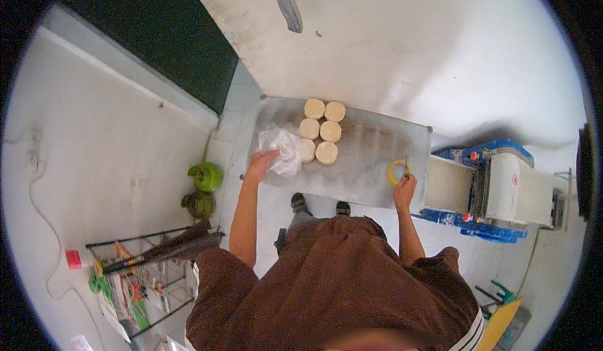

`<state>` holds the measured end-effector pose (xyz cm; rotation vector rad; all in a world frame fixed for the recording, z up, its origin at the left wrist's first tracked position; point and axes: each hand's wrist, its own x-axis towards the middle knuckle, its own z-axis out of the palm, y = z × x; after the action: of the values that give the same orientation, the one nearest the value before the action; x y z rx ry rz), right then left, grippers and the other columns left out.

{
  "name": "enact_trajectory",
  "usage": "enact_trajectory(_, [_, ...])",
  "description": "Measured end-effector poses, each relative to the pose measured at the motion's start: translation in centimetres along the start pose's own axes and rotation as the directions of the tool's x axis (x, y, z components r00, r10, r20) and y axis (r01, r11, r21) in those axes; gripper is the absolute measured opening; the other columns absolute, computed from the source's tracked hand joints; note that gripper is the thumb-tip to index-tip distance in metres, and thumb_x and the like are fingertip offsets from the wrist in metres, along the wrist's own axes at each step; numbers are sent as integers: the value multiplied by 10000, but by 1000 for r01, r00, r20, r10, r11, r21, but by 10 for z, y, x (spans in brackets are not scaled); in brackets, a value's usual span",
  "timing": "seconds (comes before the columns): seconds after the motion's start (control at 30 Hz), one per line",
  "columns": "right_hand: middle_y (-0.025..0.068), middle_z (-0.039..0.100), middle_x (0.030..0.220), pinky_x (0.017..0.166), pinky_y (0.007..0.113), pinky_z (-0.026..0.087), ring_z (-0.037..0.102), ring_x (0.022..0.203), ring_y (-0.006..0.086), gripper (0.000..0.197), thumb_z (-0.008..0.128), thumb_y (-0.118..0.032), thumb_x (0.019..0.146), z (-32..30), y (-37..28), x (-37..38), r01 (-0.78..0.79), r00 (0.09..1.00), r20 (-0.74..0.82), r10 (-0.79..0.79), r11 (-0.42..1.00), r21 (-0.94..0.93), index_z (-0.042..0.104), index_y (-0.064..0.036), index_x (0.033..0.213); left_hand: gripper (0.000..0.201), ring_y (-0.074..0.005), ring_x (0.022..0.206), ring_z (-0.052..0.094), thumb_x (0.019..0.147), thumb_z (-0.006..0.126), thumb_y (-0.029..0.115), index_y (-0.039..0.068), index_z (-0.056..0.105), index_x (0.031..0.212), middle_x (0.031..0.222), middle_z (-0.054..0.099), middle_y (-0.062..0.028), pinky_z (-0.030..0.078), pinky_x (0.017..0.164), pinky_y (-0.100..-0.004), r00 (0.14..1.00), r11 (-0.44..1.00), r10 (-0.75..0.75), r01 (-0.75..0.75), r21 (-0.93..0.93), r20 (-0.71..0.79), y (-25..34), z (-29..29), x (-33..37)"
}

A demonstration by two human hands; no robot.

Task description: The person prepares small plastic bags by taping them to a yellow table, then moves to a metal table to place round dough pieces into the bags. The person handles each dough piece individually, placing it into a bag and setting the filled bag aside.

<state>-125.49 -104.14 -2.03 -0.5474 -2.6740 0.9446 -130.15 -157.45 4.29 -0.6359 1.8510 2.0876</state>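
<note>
My left hand (pixel 264 161) pinches a crumpled clear plastic bag (pixel 284 149) at the left side of the metal table (pixel 370 184). The bag's far edge overlaps one of the pale, rounded dough blocks (pixel 326 153). Several such blocks stand close together in two columns running toward the wall. At the table's right front edge, my right hand (pixel 405 189) is closed on a thin, dark, pointed tool (pixel 406 162), too small to make out fully. Right beside those fingers is a yellow ring (pixel 392 174), like a tape roll; whether the hand touches it is unclear.
Right of the table stands a machine with white covers (pixel 512 188) and blue parts. On the floor at left are green gas cylinders (pixel 205 177), with a black wire rack (pixel 151 275) nearer me. A white wall (pixel 389 37) rises behind the table.
</note>
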Motion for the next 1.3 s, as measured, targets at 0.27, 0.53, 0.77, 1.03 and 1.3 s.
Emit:
enact_trajectory(0.27, [250,577,1172,1012,492,436,546,1131,408,260,538,-123,1013,1,-8,-65,-153,984,-84,154,988,22,562,45,1211,451,-244,1083,672,874,828,146,-42,661,1248,1173,718,-110,555,935,-402,998,955,-45,56,-292,44,-41,-45,142])
enact_trajectory(0.53, [236,598,1134,988,515,441,540,1101,422,265,614,-90,948,12,-32,-67,-111,993,-24,111,993,30,589,30,1184,547,-364,1245,563,874,698,523,42,757,1126,1196,725,-188,349,1129,-531,986,195,134,68,978,-96,-38,-55,187])
enact_trajectory(0.77, [236,563,1160,995,466,467,564,1132,422,301,640,-53,919,34,-30,-38,-53,999,5,53,997,47,588,23,1205,365,-384,1426,334,873,735,386,111,793,1106,1174,720,-198,222,1120,-584,798,197,579,61,978,-166,-33,-33,121])
enact_trajectory(1.03, [248,545,1162,968,489,477,560,1112,438,305,612,-20,918,21,-26,-12,99,994,50,-96,993,-67,568,16,1217,188,-376,1119,572,915,710,247,81,782,966,947,683,-181,411,944,-525,734,277,666,-77,958,-134,20,-16,84])
enact_trajectory(1.3, [264,529,1232,996,512,470,547,1160,454,382,562,14,917,16,-36,-18,264,963,102,-249,946,-188,549,2,1299,314,-442,954,669,985,633,258,-24,721,1092,1093,697,-267,520,868,-523,792,543,590,-246,803,-157,5,-47,79])
